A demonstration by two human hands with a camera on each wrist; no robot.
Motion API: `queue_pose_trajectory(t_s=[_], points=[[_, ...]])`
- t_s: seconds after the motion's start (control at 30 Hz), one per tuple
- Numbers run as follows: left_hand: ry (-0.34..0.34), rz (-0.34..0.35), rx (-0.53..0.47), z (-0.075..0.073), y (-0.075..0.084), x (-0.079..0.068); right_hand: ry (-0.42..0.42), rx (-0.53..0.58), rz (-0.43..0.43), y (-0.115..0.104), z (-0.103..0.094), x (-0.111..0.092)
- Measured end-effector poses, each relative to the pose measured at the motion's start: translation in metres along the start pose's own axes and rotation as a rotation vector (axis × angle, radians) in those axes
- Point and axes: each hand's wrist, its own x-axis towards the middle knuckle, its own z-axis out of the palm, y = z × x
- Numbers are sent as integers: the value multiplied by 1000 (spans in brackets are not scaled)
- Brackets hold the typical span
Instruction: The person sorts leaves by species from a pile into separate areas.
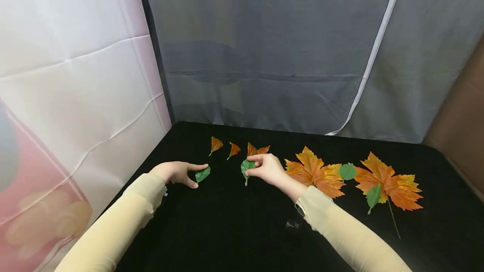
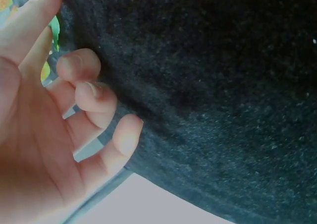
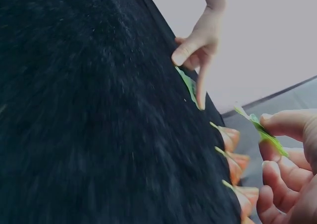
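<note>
My right hand (image 1: 271, 169) pinches a small green leaf (image 1: 246, 167) between thumb and index finger. In the right wrist view this green leaf (image 3: 268, 138) appears raised, with its pale stem end pointing away from the fingers. My left hand (image 1: 174, 172) is at another green leaf (image 1: 203, 174) lying on the black table. Its thumb and index finger are spread at opposite ends of that leaf, while the other fingers bend loosely in the left wrist view. Just beyond the hands is a row of small orange leaf pieces (image 1: 216, 144), partly hidden by the right hand.
Two large orange maple leaves (image 1: 313, 172) (image 1: 386, 181) lie to the right, one with a long stem. A rounded green leaf (image 1: 347, 171) and a pointed green leaf (image 1: 373, 196) lie on them. A small clear object (image 1: 293, 224) is nearer. Fabric walls (image 1: 264, 53) surround the table (image 1: 227, 230).
</note>
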Motion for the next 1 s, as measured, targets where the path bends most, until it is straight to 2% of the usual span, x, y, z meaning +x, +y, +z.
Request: queue_pose_trajectory(t_s=[0.2, 0.57, 0.7, 0.8, 1.0], points=[[15, -5, 31, 0, 6, 3, 14, 1, 20, -5, 26, 11], [-10, -38, 46, -2, 8, 7, 11, -45, 18, -9, 68, 25], [-12, -37, 56, -1, 8, 6, -19, -89, 25, -12, 78, 28], [-10, -36, 61, -1, 8, 5, -42, -164, 24, -15, 84, 30], [-6, -20, 68, -2, 9, 5, -30, -283, 39, -18, 92, 32]])
